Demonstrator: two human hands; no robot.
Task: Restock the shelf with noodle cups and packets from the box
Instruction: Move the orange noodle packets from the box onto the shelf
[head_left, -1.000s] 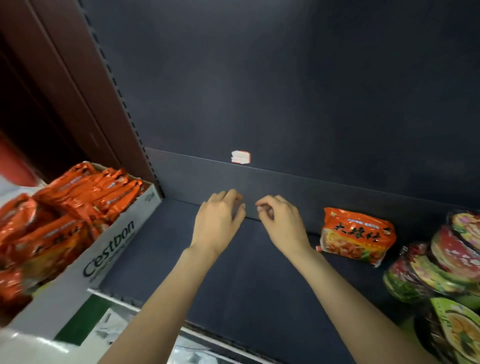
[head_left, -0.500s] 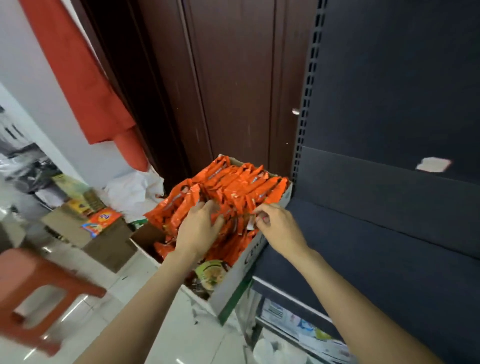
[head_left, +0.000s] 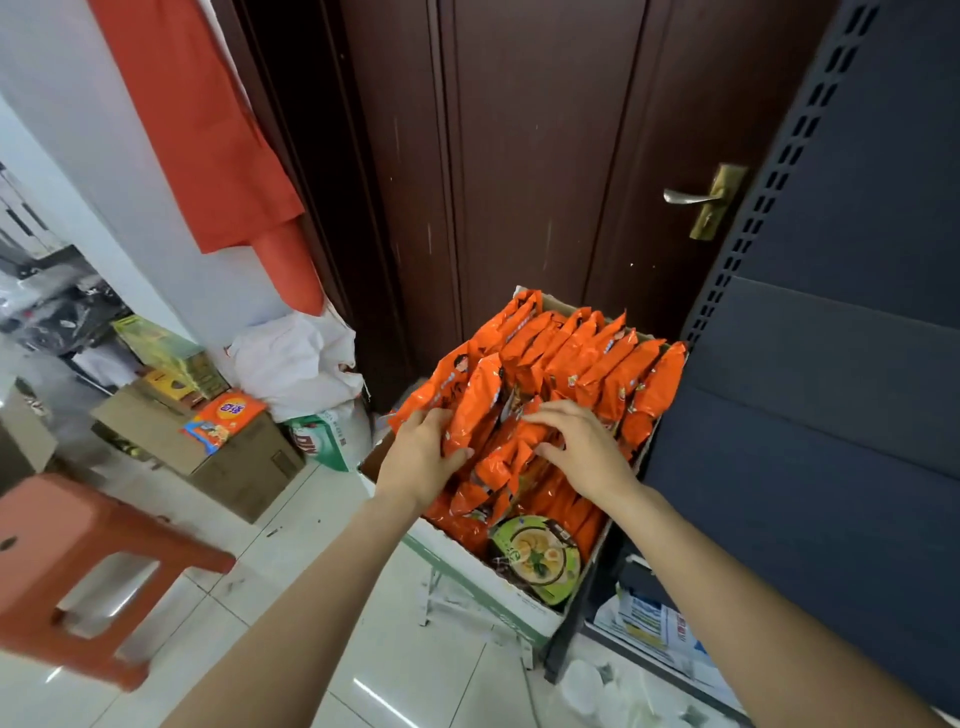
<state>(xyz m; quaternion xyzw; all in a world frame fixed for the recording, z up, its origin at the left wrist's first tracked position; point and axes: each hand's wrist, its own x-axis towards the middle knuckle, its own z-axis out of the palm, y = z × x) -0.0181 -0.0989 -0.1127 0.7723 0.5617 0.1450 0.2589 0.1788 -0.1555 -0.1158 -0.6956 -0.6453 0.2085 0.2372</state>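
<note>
Two hands, left hand (head_left: 423, 457) and right hand (head_left: 582, 449), among orange packets (head_left: 597, 358); one noodle cup (head_left: 535, 558).

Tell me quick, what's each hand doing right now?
Left hand: gripping an orange noodle packet in the box.
Right hand: open, fingers resting on the packets.

**Orange in the box, dark tones around it**

On my feed, the glossy orange noodle packets (head_left: 582, 364) fill the white cardboard box (head_left: 467, 566), which carries a green stripe along its side. At the near end I see a round noodle cup lid (head_left: 535, 558), green-rimmed, with a pale yellow soup picture on black. Behind stands a dark reddish-brown wooden door (head_left: 519, 156) with a brass-coloured handle (head_left: 701, 200). The metal shelf unit (head_left: 831, 364) reads dark navy. I make out a red-orange cloth (head_left: 208, 130) on the white wall, a red-brown plastic stool (head_left: 67, 561), and plain brown cartons (head_left: 234, 457) topped by an orange-and-blue packet (head_left: 223, 418).
</note>
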